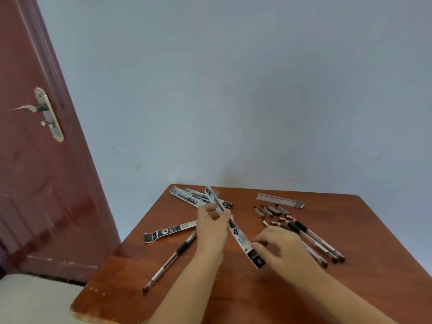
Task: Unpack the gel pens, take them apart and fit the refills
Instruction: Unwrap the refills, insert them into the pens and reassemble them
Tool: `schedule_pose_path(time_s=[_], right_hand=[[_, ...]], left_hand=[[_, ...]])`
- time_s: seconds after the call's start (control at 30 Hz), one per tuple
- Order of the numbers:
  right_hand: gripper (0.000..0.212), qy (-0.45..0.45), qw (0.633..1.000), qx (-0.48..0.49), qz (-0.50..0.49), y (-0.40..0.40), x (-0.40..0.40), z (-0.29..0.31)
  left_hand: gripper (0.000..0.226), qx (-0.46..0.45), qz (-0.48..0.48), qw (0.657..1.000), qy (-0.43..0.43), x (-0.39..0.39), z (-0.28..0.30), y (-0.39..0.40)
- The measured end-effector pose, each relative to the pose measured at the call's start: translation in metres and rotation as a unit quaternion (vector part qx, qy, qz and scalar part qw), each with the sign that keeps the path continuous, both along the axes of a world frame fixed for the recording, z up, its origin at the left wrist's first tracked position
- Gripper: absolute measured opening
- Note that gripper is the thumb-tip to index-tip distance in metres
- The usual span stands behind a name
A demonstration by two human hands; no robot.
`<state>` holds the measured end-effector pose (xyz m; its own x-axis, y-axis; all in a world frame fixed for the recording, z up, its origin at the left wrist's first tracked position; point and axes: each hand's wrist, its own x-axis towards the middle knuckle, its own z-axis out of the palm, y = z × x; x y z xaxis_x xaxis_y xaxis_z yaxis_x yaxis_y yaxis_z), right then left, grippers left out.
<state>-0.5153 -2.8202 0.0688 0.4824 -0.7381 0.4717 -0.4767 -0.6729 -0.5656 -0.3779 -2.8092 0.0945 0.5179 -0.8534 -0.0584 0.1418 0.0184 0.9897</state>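
Observation:
Over the brown table point(233, 295), my left hand point(211, 226) pinches the upper part of a packaged gel pen point(240, 237), a long black-and-white sleeve slanting from far left to near right. My right hand point(280, 247) grips the sleeve's lower end. One loose gel pen point(170, 259) with a black grip lies to the left. Several pens point(313, 239) lie at the right, partly behind my right hand. Caps and tips point(272, 212) are scattered beyond them. A bundle of white refills point(279, 199) lies at the far right.
Empty wrappers point(194, 198) pile up at the table's far edge, and another wrapper point(168, 231) lies at the left. A red-brown door point(35, 160) with a metal handle stands to the left. A pale blue wall is behind the table.

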Motion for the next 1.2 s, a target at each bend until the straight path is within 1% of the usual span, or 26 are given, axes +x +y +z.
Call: schedule_pose_path(time_s=[0.07,0.1,0.13,0.2,0.23,0.3,0.4,0.43,0.5,0.6,0.67,0.8,0.87,1.03,1.13,1.2], right_hand=[[0.052,-0.022,1.0,0.01,-0.007,-0.005,-0.008,0.004],[0.05,-0.037,0.999,0.01,-0.021,-0.009,-0.012,0.006],[0.041,-0.05,0.998,0.006,-0.043,-0.014,-0.015,0.007],[0.018,-0.087,0.992,0.01,-0.093,-0.026,-0.021,0.01],[0.015,-0.108,0.988,0.021,-0.109,-0.031,-0.023,0.012],[0.017,-0.139,0.982,0.044,-0.121,-0.038,-0.025,0.013],[0.025,-0.18,0.975,0.08,-0.101,-0.043,-0.027,0.008],[0.027,-0.181,0.974,0.097,-0.091,-0.045,-0.029,0.006],[0.031,-0.142,0.979,0.11,-0.093,-0.049,-0.033,0.002],[0.027,-0.098,0.985,0.087,-0.114,-0.052,-0.041,0.0],[0.024,-0.093,0.986,0.078,-0.117,-0.053,-0.043,-0.001],[0.02,-0.087,0.986,0.087,-0.115,-0.054,-0.045,-0.004],[0.017,-0.075,0.987,0.096,-0.108,-0.054,-0.047,-0.004],[0.006,-0.055,0.992,0.086,-0.077,-0.051,-0.048,-0.003],[0.012,-0.055,0.989,0.073,-0.115,-0.054,-0.049,-0.005],[0.006,-0.049,0.988,0.061,-0.133,-0.056,-0.05,-0.004]], left_hand=[[0.013,0.0,-0.004,1.0,0.004,-0.006,0.004,-0.007],[0.015,0.002,-0.016,1.0,-0.003,-0.008,0.005,-0.011],[0.018,0.007,-0.035,0.999,-0.027,-0.01,0.007,-0.015],[0.021,0.019,-0.085,0.99,-0.108,-0.014,0.006,-0.021],[0.023,0.021,-0.112,0.982,-0.151,-0.015,0.005,-0.023],[0.026,0.022,-0.167,0.959,-0.227,-0.017,0.0,-0.027],[0.024,0.019,-0.233,0.92,-0.315,-0.021,-0.009,-0.03],[0.022,0.011,-0.248,0.904,-0.348,-0.022,-0.012,-0.031],[0.022,-0.013,-0.264,0.877,-0.402,-0.026,-0.018,-0.033],[0.026,-0.041,-0.271,0.859,-0.433,-0.031,-0.029,-0.035],[0.029,-0.064,-0.262,0.848,-0.456,-0.031,-0.035,-0.035],[0.032,-0.114,-0.234,0.812,-0.523,-0.025,-0.043,-0.032],[0.031,-0.126,-0.226,0.803,-0.537,-0.023,-0.045,-0.031],[0.027,-0.123,-0.197,0.804,-0.547,-0.018,-0.047,-0.035],[0.027,-0.115,-0.18,0.81,-0.546,-0.016,-0.048,-0.036],[0.026,-0.114,-0.165,0.816,-0.542,-0.015,-0.049,-0.037]])
